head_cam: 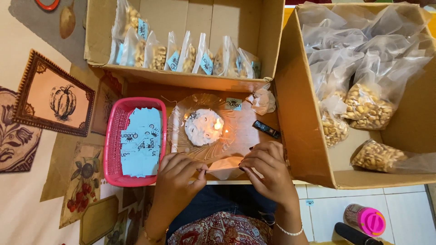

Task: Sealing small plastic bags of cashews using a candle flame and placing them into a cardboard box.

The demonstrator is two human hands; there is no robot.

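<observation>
On patterned floor mat (27, 190), small wooden table (254, 131), cardboard boxes (299, 118), white tiles (399, 213)

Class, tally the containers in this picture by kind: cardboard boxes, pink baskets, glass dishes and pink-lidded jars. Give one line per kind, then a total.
Cardboard boxes: 2, one at the top and one on the right
Pink basket: 1
Glass dish: 1
Pink-lidded jar: 1
Total: 5
</observation>
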